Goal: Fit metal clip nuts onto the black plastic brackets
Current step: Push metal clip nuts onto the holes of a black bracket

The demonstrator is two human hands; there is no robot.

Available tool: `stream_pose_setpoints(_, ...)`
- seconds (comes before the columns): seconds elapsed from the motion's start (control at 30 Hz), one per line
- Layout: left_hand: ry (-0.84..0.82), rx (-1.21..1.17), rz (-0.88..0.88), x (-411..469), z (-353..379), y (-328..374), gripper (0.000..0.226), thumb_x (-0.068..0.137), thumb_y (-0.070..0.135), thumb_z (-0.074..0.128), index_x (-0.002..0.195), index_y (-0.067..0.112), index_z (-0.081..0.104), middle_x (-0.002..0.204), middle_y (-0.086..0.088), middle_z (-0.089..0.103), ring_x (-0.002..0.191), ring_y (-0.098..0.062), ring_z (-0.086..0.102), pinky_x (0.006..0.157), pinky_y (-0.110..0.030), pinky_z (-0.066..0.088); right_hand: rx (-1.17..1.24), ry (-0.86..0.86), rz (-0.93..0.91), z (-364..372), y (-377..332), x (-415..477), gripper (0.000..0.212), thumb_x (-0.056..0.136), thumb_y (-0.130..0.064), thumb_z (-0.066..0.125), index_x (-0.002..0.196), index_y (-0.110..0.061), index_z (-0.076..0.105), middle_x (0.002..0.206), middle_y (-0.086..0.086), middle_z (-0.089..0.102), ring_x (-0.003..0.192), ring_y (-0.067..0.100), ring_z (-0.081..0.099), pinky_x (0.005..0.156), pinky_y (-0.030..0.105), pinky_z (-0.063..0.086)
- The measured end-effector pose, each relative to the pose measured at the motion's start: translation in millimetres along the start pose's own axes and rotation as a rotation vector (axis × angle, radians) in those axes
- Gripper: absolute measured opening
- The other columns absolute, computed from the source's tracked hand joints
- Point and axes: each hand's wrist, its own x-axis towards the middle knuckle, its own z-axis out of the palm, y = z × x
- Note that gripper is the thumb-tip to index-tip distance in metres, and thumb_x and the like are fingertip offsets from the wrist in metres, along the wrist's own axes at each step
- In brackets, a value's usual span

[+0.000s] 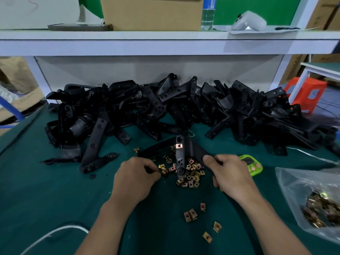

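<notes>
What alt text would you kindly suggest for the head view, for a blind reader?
A person's right hand grips a black plastic bracket, one copper-coloured metal clip nut fitted, over a pile of loose clip nuts on a green mat; the left hand curls at the pile's edge. A heap of black brackets lies behind.

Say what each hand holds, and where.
Right hand grips the black bracket by its right wing. Left hand curls at the clip nut pile; its hold cannot be told.

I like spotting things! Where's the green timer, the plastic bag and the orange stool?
green timer (252, 163), head view, its front face.
plastic bag (294, 183), head view, its clear wall.
orange stool (320, 87), head view, its upper side.
</notes>
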Motion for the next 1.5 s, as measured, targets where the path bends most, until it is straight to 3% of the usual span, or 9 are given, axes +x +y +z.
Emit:
stream_pose_setpoints(0.2,0.100,0.097,0.076,-1.1,2.1,-0.3,0.009,0.082,0.034,0.078,0.080,0.042,0.076,0.068,0.021,0.067,0.069,-0.005,0.063,0.066,-0.029,0.056,-0.005,0.001,-0.011,-0.7,-0.5,-1.0,0.057,0.095,-0.052,0.059,0.068,-0.002,0.056,0.048,0.010,0.063,0.038,0.015,0.054,0.045,0.033,0.046)
stream_pose_setpoints(0.33,0.214,0.157,0.197,-1.2,9.5,-0.5,0.017,0.090,0.020,0.068,0.079,0.031,0.077,0.057,0.011,0.065,0.052,-0.014,0.059,0.058,-0.032,0.056,-0.014,0.004,-0.010,-1.5,-1.0,-1.0,0.056,0.095,-0.052,0.059,0.066,-0.004,0.055,0.050,0.012,0.064,0.040,0.019,0.057,0.047,0.036,0.049)
stream_pose_setpoints(0.47,0.157,0.206,0.181,-1.1,10.6,-2.0,0.013,0.084,0.021,0.073,0.081,0.033,0.077,0.064,0.014,0.068,0.063,-0.010,0.064,0.059,-0.025,0.053,-0.019,0.003,-0.010,-1.4,-1.8,-1.4,0.057,0.096,-0.052,0.059,0.069,-0.002,0.056,0.052,0.012,0.065,0.040,0.019,0.056,0.048,0.038,0.049)
stream_pose_setpoints(0.57,0.099,-0.175,0.049,3.1,5.5,-2.7,0.021,0.081,0.016,0.077,0.082,0.036,0.081,0.068,0.021,0.072,0.067,0.002,0.068,0.059,-0.007,0.047,-0.007,0.006,-0.006,-1.1,-1.5,-0.6,0.056,0.096,-0.052,0.059,0.067,-0.003,0.056,0.050,0.011,0.064,0.039,0.017,0.055,0.046,0.035,0.048)
stream_pose_setpoints(0.67,-0.062,-0.731,-0.069,4.9,-1.3,0.7,0.017,0.082,0.008,0.080,0.085,0.024,0.081,0.081,-0.002,0.079,0.070,-0.010,0.073,0.061,-0.015,0.053,0.008,0.011,-0.014,-0.1,-0.3,-0.7,0.057,0.095,-0.052,0.059,0.064,-0.005,0.055,0.049,0.010,0.064,0.039,0.016,0.055,0.046,0.034,0.047)
stream_pose_setpoints(0.73,-0.143,-0.893,-0.086,3.5,-3.9,3.4,0.012,0.084,0.005,0.079,0.091,0.015,0.080,0.089,-0.012,0.079,0.076,-0.018,0.076,0.062,-0.017,0.055,0.019,0.016,-0.021,0.6,0.2,-0.8,0.057,0.095,-0.052,0.060,0.062,-0.006,0.055,0.048,0.008,0.064,0.039,0.014,0.055,0.047,0.033,0.047)
stream_pose_setpoints(1.03,-0.366,-0.914,-0.032,-4.8,-5.5,10.1,0.016,0.074,0.016,0.084,0.090,0.015,0.083,0.084,-0.013,0.077,0.073,-0.014,0.071,0.064,-0.019,0.054,0.042,-0.011,-0.078,-1.1,1.5,-1.7,0.059,0.094,-0.052,0.061,0.060,-0.004,0.055,0.048,0.006,0.064,0.040,0.012,0.054,0.044,0.025,0.043)
stream_pose_setpoints(1.17,-0.373,-0.938,-0.049,-5.5,-6.2,11.2,0.031,0.062,0.026,0.085,0.090,0.014,0.083,0.083,-0.013,0.076,0.072,-0.014,0.070,0.064,-0.019,0.054,0.052,-0.031,-0.098,-1.9,1.4,-1.7,0.059,0.095,-0.051,0.061,0.060,-0.004,0.055,0.048,0.007,0.064,0.040,0.013,0.054,0.046,0.028,0.045)
stream_pose_setpoints(1.5,-0.377,-0.940,-0.061,-7.5,-6.5,12.9,0.028,0.064,0.021,0.084,0.091,0.011,0.082,0.085,-0.014,0.077,0.071,-0.017,0.072,0.063,-0.021,0.056,0.042,-0.023,-0.119,-1.6,0.9,-2.3,0.059,0.095,-0.049,0.062,0.056,-0.005,0.055,0.046,0.005,0.062,0.040,0.012,0.055,0.046,0.026,0.045)
